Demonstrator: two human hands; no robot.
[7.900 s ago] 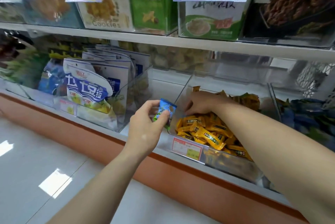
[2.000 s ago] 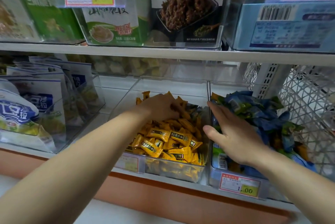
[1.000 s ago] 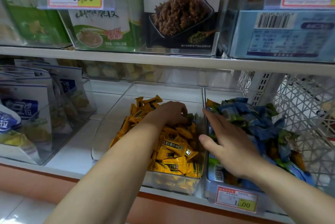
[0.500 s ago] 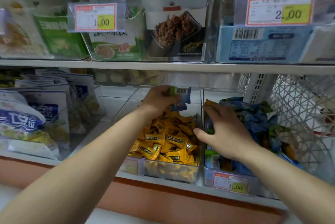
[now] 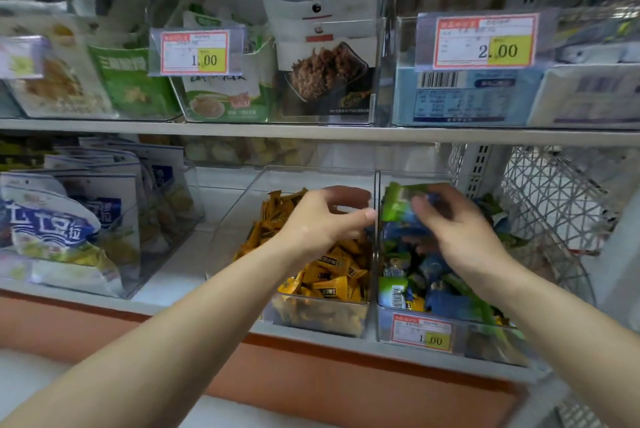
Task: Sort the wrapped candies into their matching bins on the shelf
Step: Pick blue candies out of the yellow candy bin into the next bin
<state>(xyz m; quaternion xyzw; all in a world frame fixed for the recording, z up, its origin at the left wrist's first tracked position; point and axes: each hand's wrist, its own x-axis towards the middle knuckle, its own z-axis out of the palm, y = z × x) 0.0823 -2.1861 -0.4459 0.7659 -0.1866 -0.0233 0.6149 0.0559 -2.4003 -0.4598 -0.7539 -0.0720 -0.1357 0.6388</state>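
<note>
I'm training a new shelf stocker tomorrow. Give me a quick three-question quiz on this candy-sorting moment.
1. True or false: the left hand grips a yellow candy.
2. The right hand holds a green-and-blue candy over which? A) the yellow-candy bin B) the blue-and-green candy bin C) the wire basket
3. Fill in: the price tag on that bin's front reads ____.
Key: 1 false, it holds nothing; 2 B; 3 1.00.
</note>
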